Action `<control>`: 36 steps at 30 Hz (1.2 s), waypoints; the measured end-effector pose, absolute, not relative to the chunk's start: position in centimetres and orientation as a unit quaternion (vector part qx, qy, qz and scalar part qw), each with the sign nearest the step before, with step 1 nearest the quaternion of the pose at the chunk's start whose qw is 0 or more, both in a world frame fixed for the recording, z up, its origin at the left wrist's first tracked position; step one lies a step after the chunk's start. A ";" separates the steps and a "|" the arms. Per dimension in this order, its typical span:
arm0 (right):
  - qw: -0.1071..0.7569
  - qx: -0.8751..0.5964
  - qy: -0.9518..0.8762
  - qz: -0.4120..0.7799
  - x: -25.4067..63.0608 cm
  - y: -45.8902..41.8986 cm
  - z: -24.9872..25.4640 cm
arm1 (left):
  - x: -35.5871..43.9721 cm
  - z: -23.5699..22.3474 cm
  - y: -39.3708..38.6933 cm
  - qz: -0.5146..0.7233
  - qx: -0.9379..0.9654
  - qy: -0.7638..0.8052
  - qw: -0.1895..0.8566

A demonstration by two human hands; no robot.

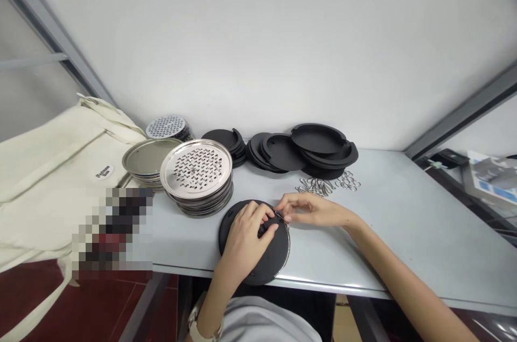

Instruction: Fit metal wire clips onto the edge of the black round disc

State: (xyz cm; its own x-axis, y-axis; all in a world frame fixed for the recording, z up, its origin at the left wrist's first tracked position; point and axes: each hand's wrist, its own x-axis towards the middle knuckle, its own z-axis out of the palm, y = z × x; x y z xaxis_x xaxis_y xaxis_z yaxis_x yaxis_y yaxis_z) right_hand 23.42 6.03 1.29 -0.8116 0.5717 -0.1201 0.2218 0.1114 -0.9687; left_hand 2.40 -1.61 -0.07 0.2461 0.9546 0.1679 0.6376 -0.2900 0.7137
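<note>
A round black disc (264,261) with a shiny metal rim showing along its right side lies near the table's front edge. My left hand (246,231) is on top of it, fingers curled and gripping it near the upper right edge. From the right, my right hand (313,210) pinches a small metal clip (279,215) at that same edge. Fingers partly hide where clip and disc meet. Just behind my right hand lies a loose pile of metal clips (319,187).
Stacked round metal grater plates (197,167) stand to the left, beside plain metal discs (149,156) and another grater stack (165,126). Black round lids (224,140) and black trays (319,138) line the wall. A cream cloth bag (60,169) lies far left.
</note>
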 end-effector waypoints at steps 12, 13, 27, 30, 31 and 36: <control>0.133 -0.265 -0.737 0.607 23.6 6.3 1.1 | 2.3 -0.1 -1.6 0.299 0.748 0.532 0.263; 0.134 -0.266 -0.734 0.610 23.6 6.3 1.1 | 2.3 -0.1 -1.6 0.300 0.748 0.531 0.263; 0.158 -0.274 -0.662 0.680 23.4 7.1 -1.2 | 2.5 -0.4 -1.3 0.314 0.724 0.544 0.286; 0.152 -0.271 -0.656 0.688 23.4 7.3 -1.3 | 2.5 -0.4 -1.4 0.319 0.723 0.545 0.281; 0.149 -0.270 -0.655 0.690 23.4 7.4 -1.3 | 2.5 -0.4 -1.4 0.321 0.722 0.545 0.281; 0.139 -0.266 -0.650 0.698 23.2 7.6 -1.2 | 2.6 -0.3 -1.3 0.320 0.717 0.550 0.286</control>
State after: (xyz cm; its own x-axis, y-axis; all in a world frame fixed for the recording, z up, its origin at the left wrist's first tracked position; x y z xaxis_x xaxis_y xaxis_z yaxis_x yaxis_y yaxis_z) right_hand 23.23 7.65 -1.15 -0.8195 0.5405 -0.1905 0.1515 -0.1162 -0.9816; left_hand 2.58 -1.34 -0.34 0.1905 0.9710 0.1447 0.6053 -0.2322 0.7614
